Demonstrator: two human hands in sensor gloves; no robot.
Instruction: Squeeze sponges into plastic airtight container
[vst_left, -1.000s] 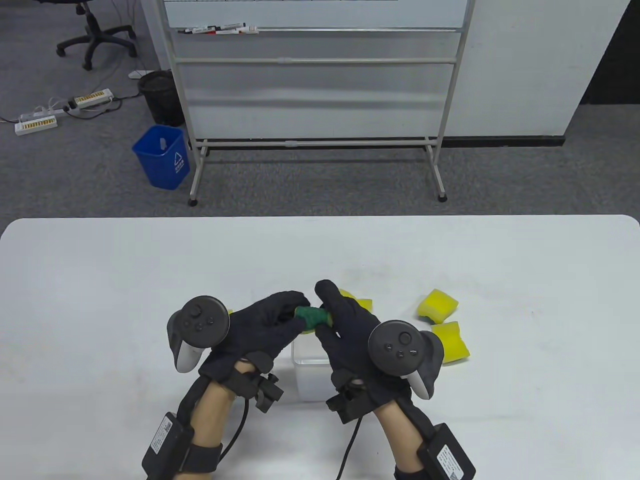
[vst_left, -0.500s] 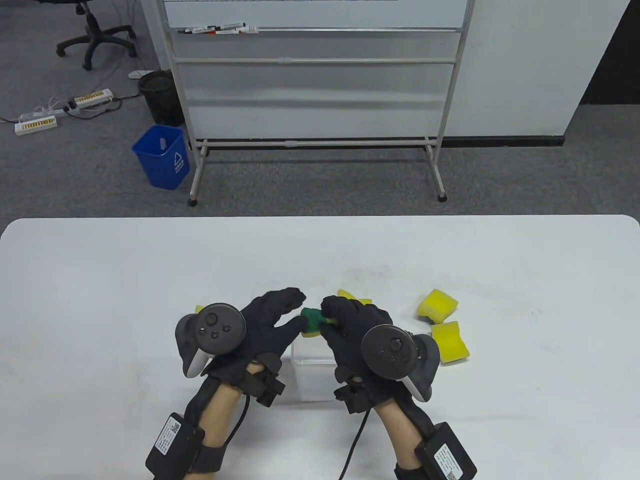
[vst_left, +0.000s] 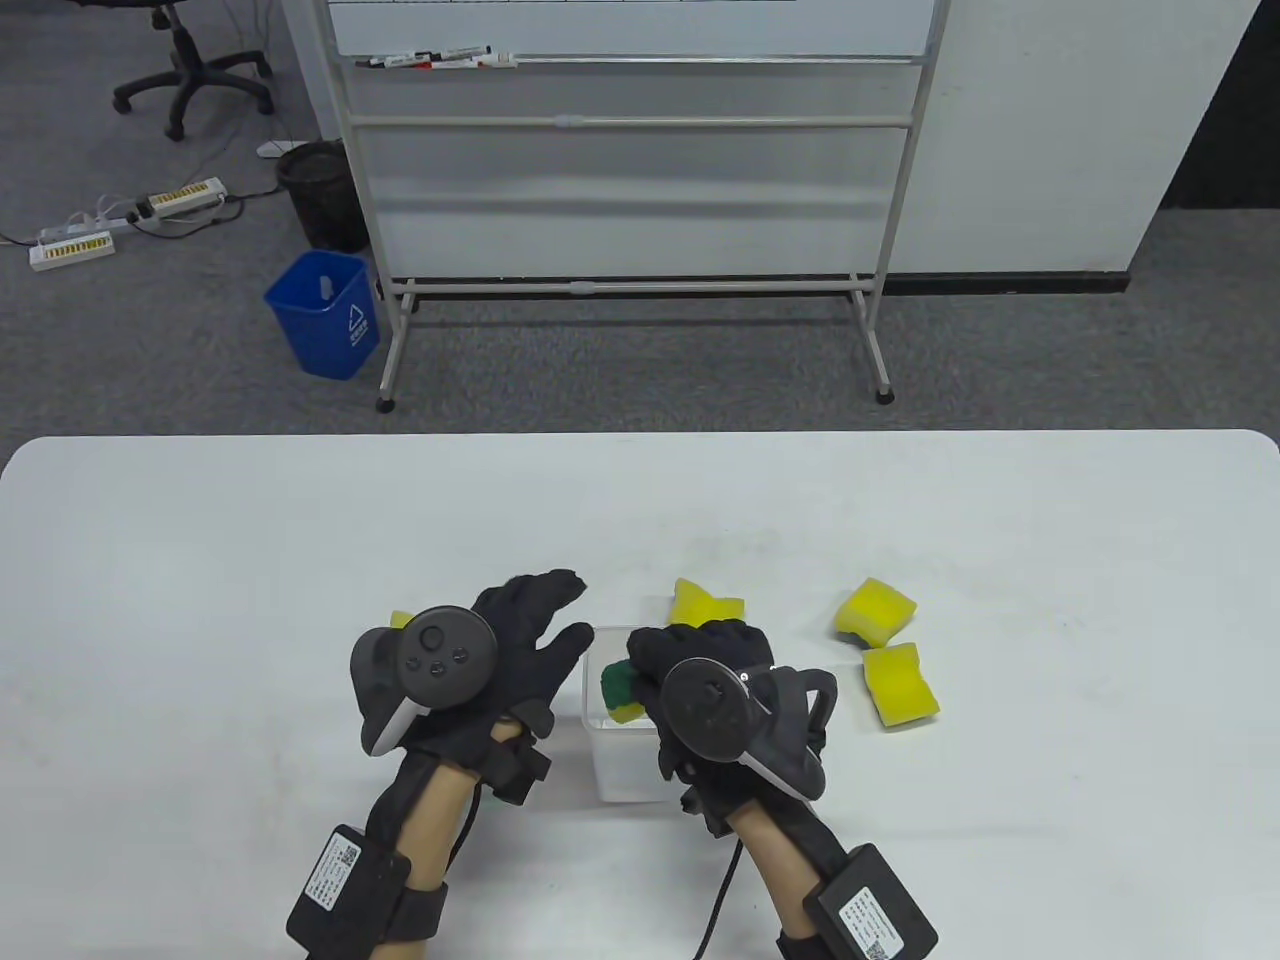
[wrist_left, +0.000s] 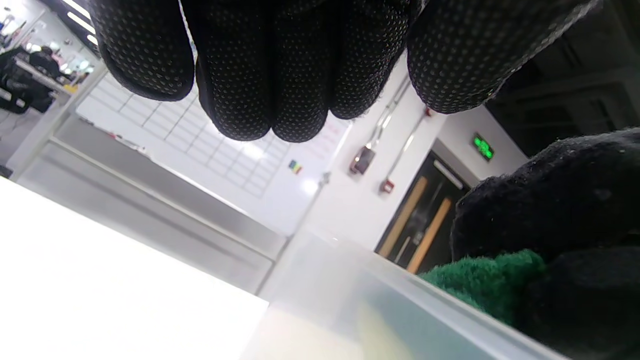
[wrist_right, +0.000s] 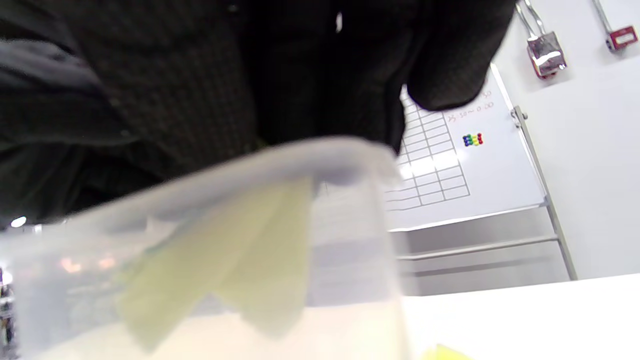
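Observation:
A clear plastic container (vst_left: 625, 765) stands on the white table between my hands. My right hand (vst_left: 680, 660) grips a squeezed sponge (vst_left: 622, 692), green on top and yellow below, and holds it down inside the container's mouth. In the right wrist view the yellow sponge (wrist_right: 235, 245) shows through the container wall (wrist_right: 350, 240). In the left wrist view the green pad (wrist_left: 480, 280) shows above the container rim (wrist_left: 380, 290). My left hand (vst_left: 540, 630) is open, fingers spread, just left of the container, not touching the sponge.
Three loose yellow sponges lie on the table: one (vst_left: 705, 605) behind the container, two (vst_left: 875, 612) (vst_left: 902, 684) to the right. A bit of yellow (vst_left: 400, 620) peeks out behind my left hand. A whiteboard stand (vst_left: 630, 200) is beyond the table.
My left hand let go of the sponge and drew back left, opening. My right hand carried the squeezed sponge toward me and down into the container.

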